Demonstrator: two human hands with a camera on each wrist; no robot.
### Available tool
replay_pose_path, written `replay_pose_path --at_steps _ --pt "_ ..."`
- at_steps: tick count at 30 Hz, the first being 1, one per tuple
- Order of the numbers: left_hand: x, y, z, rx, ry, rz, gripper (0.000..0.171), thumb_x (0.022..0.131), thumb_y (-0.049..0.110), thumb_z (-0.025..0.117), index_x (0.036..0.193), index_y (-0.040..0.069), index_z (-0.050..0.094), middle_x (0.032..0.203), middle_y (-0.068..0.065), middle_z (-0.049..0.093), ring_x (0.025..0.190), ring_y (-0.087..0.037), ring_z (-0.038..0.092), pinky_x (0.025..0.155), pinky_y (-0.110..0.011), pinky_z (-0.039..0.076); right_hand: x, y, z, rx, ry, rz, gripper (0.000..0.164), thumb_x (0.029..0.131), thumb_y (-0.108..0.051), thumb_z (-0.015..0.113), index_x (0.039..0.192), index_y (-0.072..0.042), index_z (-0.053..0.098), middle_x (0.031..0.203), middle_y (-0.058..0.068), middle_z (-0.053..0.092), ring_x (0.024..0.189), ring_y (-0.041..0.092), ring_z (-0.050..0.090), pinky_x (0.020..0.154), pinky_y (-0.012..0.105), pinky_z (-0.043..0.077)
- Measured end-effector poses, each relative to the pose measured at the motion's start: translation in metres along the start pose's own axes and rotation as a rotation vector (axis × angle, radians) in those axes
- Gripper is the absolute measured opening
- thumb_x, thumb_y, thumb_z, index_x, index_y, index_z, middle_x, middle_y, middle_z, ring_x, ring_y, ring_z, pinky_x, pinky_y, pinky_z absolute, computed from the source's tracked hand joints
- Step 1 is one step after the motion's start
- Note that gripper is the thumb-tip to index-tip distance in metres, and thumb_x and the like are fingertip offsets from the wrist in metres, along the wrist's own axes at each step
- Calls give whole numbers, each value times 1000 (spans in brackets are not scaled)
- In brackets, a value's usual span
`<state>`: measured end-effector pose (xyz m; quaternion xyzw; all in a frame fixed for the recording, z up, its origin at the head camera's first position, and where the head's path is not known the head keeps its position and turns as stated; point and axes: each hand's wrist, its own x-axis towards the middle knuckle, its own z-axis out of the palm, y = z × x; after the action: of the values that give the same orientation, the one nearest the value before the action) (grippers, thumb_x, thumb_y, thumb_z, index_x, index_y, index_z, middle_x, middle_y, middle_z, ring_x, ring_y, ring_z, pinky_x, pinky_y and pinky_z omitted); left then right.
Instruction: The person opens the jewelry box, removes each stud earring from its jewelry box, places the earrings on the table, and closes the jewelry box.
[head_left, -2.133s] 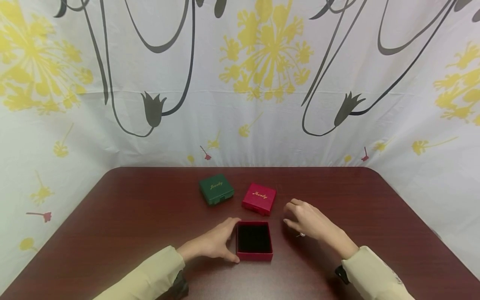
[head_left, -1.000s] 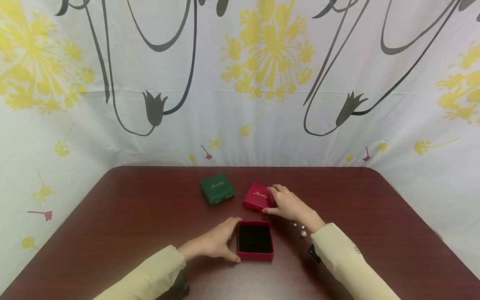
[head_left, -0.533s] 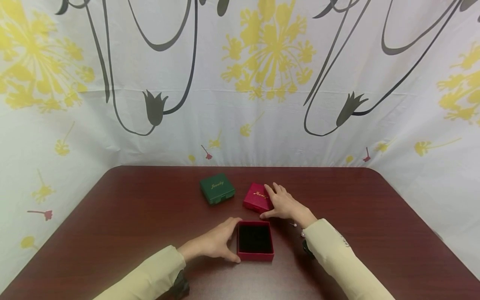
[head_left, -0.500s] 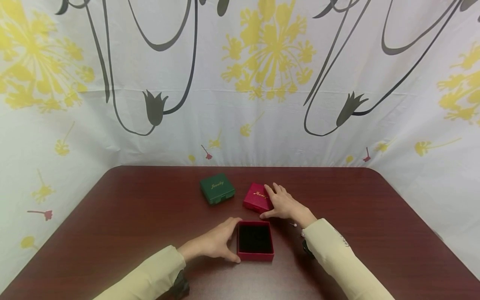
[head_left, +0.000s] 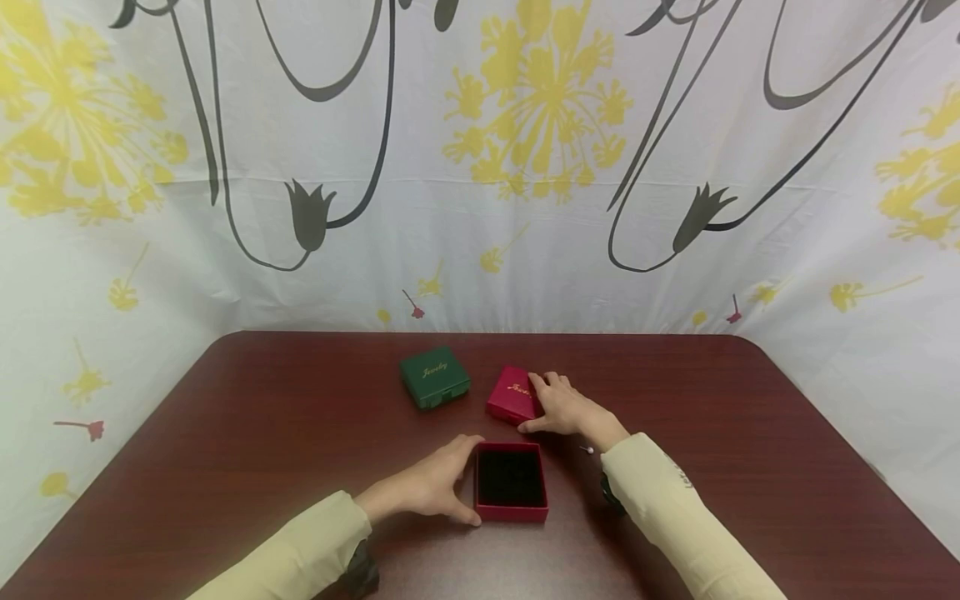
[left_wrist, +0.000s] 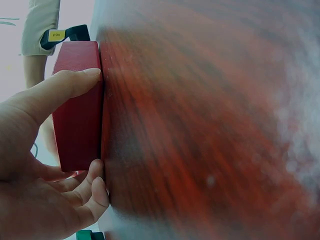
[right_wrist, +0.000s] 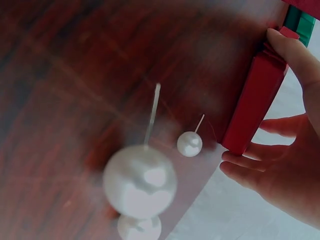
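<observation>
An open red jewelry box [head_left: 512,512] lined with black foam sits mid-table. My left hand [head_left: 429,482] grips its left side; in the left wrist view the thumb lies on the box's red wall [left_wrist: 80,130], with the fingers at another side. Just beyond is a shut red jewelry box [head_left: 512,396] with gold lettering. My right hand [head_left: 568,410] holds it by the right side, thumb at the front and fingers toward the back, hiding part of the lid. Pearl earrings [right_wrist: 140,182] lie near my right wrist; the head view shows only one pearl stud [head_left: 589,450].
A shut green jewelry box [head_left: 435,377] stands at the back, left of the shut red one. The dark wood table [head_left: 300,433] meets a patterned white curtain [head_left: 480,250] along its far edge.
My right hand has left the pearl earrings, moved up and left, and taken hold of the shut red jewelry box. The left hand and the boxes look unmoved.
</observation>
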<state>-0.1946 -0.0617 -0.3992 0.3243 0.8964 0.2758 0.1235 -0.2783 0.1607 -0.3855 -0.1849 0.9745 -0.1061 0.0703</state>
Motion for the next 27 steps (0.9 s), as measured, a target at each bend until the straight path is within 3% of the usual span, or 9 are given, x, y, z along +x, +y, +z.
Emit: replay_pose_path --at_steps 16,27 --pt "0 0 0 -8 -1 0 90 62 30 80 131 1 30 118 -6 42 99 -15 45 89 -32 40 -3 1 0 -48 43 4 89 66 -39 74 129 10 35 111 22 43 98 30 40 80 40 45" --pt "-1 1 0 4 10 14 90 61 29 81 129 -2 31 119 -9 42 101 -18 46 90 -34 40 -13 14 -4 -94 132 -46 88 65 -41 73 124 15 39 105 23 44 93 32 41 77 39 43"
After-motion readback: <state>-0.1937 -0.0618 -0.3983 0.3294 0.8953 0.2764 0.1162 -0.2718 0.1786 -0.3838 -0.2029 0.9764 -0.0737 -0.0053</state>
